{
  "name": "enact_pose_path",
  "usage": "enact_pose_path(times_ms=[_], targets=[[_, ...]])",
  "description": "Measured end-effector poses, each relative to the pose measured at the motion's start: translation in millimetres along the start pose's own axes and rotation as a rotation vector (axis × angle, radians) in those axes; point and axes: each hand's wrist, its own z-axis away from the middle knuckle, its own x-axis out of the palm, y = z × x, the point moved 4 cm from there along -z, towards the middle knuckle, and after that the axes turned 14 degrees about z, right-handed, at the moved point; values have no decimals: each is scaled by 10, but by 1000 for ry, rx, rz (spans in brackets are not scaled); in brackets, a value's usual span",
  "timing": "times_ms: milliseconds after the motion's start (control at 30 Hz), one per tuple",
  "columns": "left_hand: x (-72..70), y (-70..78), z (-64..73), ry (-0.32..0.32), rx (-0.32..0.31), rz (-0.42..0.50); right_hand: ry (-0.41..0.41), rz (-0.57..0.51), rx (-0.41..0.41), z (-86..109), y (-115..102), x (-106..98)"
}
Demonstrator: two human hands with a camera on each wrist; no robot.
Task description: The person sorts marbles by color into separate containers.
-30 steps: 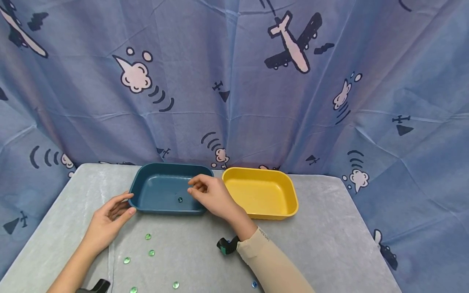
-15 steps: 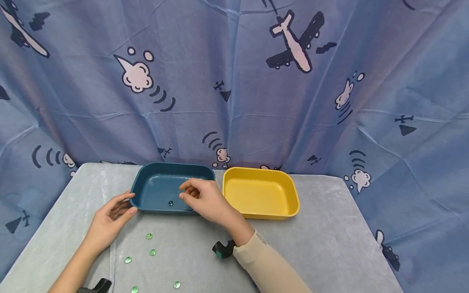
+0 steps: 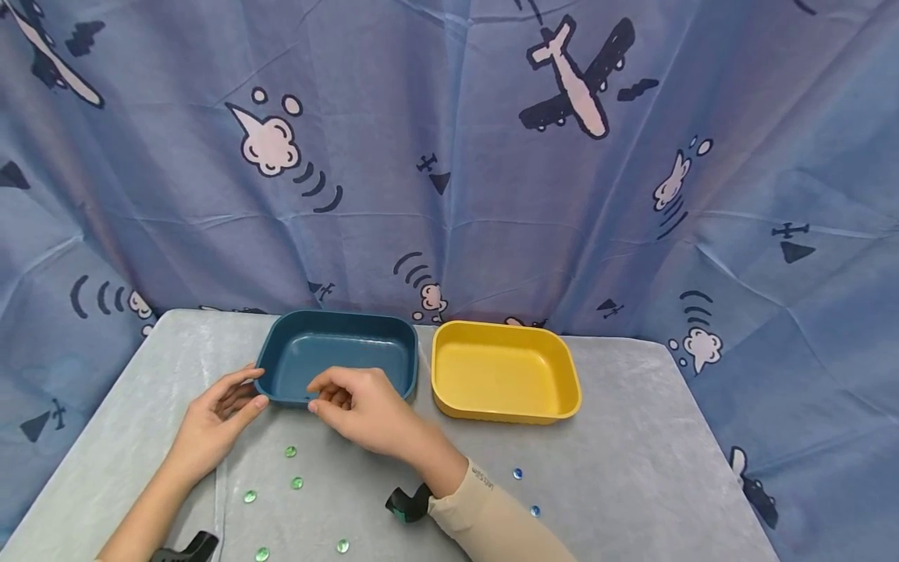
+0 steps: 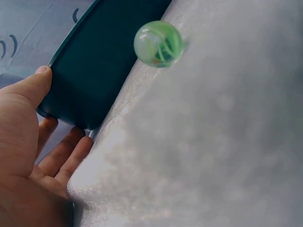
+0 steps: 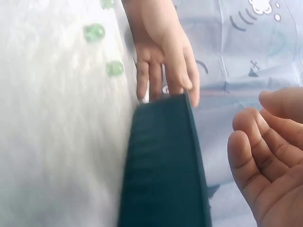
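Note:
My left hand holds the near-left corner of a dark teal plastic tray. In the left wrist view its thumb lies on the rim, and the other fingers reach round the outside. Over the near rim of the same tray is my right hand, its fingers loosely curled. The right wrist view has a gap between thumb and fingers, with nothing seen in it. A small dark marble barely shows by the fingertips inside the tray. A green-swirled glass marble lies outside, near the tray.
A yellow tray stands to the right of the teal one. Several green marbles lie on the grey cloth in front. Two blue marbles are right of the right forearm. A patterned blue curtain hangs behind the table.
My right hand has moved left and toward me over the teal tray. The marble inside has shifted left toward the near rim. My left hand stays at the corner.

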Motion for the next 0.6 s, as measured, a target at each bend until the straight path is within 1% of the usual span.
enact_pose_path(times_ms=[167, 400, 500, 600], targets=[[3, 33, -9, -4, 0, 10, -51, -5, -39, -1, -41, 157], [3, 25, -9, -15, 12, 38, -129, 51, -54, 3, -34, 367], [0, 18, 4, -15, 6, 46, -172, 68, -58, 12, -12, 467], [-2, 28, 4, -14, -5, 43, -213, 77, -44, 17, 16, 550]])
